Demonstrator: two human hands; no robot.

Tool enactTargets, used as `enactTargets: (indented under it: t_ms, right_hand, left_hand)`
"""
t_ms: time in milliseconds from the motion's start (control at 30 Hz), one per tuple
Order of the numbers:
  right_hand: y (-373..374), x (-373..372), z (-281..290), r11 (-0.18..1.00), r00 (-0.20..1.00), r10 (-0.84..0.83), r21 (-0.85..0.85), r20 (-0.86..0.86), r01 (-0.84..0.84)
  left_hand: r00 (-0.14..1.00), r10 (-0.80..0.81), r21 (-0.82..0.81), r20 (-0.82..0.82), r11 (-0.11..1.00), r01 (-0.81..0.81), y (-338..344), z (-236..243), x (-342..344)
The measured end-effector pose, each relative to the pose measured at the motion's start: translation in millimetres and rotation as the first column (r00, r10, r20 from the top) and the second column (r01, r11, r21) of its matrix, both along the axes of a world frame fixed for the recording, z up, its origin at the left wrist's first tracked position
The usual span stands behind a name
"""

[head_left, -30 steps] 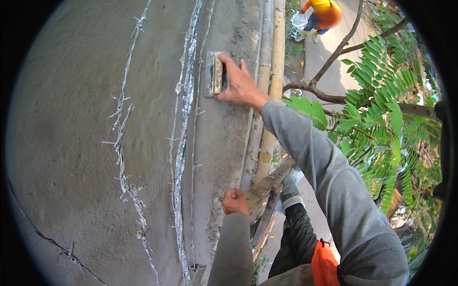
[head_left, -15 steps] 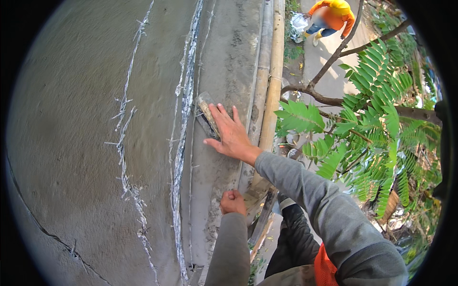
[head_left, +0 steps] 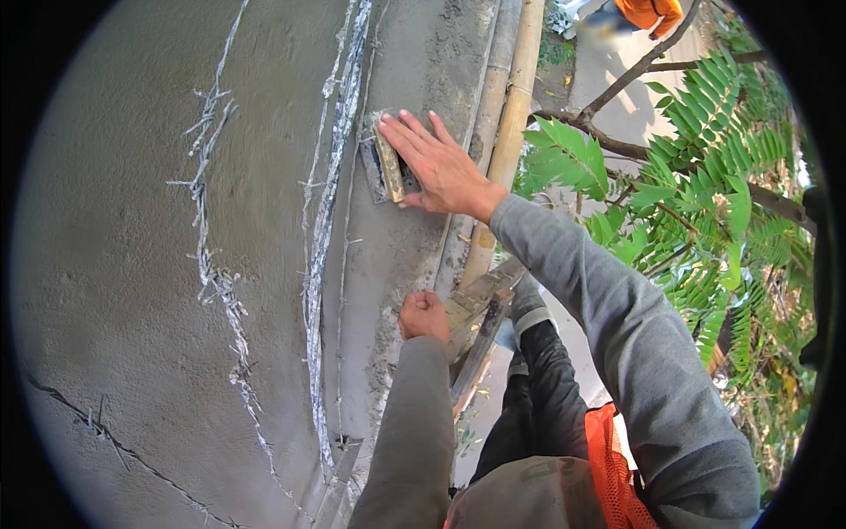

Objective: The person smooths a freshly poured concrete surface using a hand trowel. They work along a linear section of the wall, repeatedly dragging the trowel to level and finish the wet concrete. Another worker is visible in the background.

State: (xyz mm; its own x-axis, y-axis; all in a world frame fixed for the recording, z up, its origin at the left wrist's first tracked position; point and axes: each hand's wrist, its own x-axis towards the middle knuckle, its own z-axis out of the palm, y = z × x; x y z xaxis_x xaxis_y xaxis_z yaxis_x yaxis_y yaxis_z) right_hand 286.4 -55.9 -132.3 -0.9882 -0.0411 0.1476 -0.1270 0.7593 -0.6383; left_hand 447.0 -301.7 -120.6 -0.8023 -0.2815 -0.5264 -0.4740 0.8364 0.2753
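My right hand (head_left: pixel 449 172) lies with fingers spread against a plastering float (head_left: pixel 388 167), a flat dark-edged plate with a worn, cement-smeared handle. Its thumb and fingertips touch the handle without wrapping round it. The float rests on the grey cement ledge (head_left: pixel 432 75), beside the strands of barbed wire. Lower down, my left hand (head_left: pixel 424 317) is closed in a fist at the ledge's edge, next to the top of a wooden ladder-like frame (head_left: pixel 480 300). Whatever that fist may hold is hidden.
Cement-coated barbed wire (head_left: pixel 330 212) runs along the ledge, with another strand (head_left: pixel 207 203) over the wet-looking grey surface (head_left: pixel 115 220) at left. Bamboo poles (head_left: pixel 511 115) line the right edge. Leafy branches (head_left: pixel 687 176) spread at right. Far below, a person in orange (head_left: pixel 648 13) stands on a path.
The float and my right hand have moved up the ledge, and the handle has turned more upright. My view has shifted, showing more of the wooden frame. The person below is now partly cut off.
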Motion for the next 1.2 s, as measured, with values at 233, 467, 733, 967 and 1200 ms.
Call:
enactTargets:
  t_ms: [233,467,733,967,1200]
  right_hand:
    - [2,-7,-10,1.000,0.999,0.023,-0.010,-0.040,-0.023]
    - [-1,-8,-10,0.999,0.999,0.011,0.041,-0.042,-0.009]
    - [-14,-8,-5,0.997,0.997,-0.062,0.054,0.037,0.060]
    - [-17,-6,-10,0.993,0.995,-0.087,0.082,-0.042,0.090]
    - [-17,-8,-8,0.990,0.997,-0.079,0.121,0.007,0.077]
  left_hand:
    - [1.000,0.026,0.005,-0.007,1.000,-0.026,-1,-6,-1]
    - [0.998,0.016,-0.028,-0.053,0.999,-0.018,-3,-9,3]
    - [0.998,-0.001,-0.053,-0.060,0.999,-0.003,4,1,-1]
    - [1.000,0.015,-0.009,-0.008,1.000,-0.015,9,6,-3]
    - [0.997,0.025,-0.008,-0.073,1.000,-0.026,2,-5,4]
